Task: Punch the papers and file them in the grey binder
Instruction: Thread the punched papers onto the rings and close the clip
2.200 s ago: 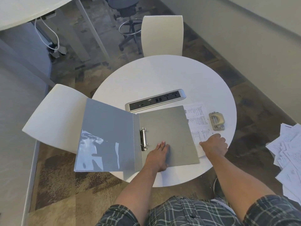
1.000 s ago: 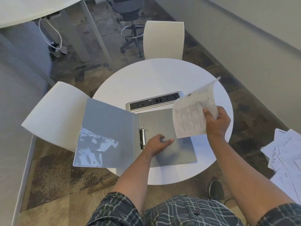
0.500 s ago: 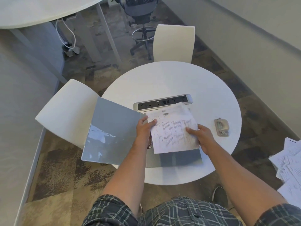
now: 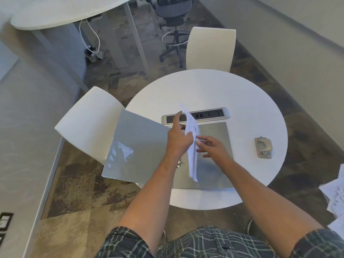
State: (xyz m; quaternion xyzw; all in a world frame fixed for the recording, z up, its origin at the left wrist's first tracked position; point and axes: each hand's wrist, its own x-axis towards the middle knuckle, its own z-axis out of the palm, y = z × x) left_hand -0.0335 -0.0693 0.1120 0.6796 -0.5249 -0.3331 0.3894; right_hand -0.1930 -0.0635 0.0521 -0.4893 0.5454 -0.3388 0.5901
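Since half a second ago, the papers (image 4: 191, 144) are standing on edge at frame centre, over the open grey binder (image 4: 149, 146). Left hand (image 4: 177, 138) is gripping them; right hand (image 4: 214, 148), fingers spread, is touching them. Binder's ring (image 4: 179, 163) is mostly hidden.

Papers (image 4: 191, 144) edge-on between both hands (over open grey binder (image 4: 141, 146))

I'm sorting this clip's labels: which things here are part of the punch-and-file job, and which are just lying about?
In the job: papers, held on edge by the left hand; right hand beside them; open grey binder; hole punch.

Lying about: power strip; white chairs; loose sheets on the floor.
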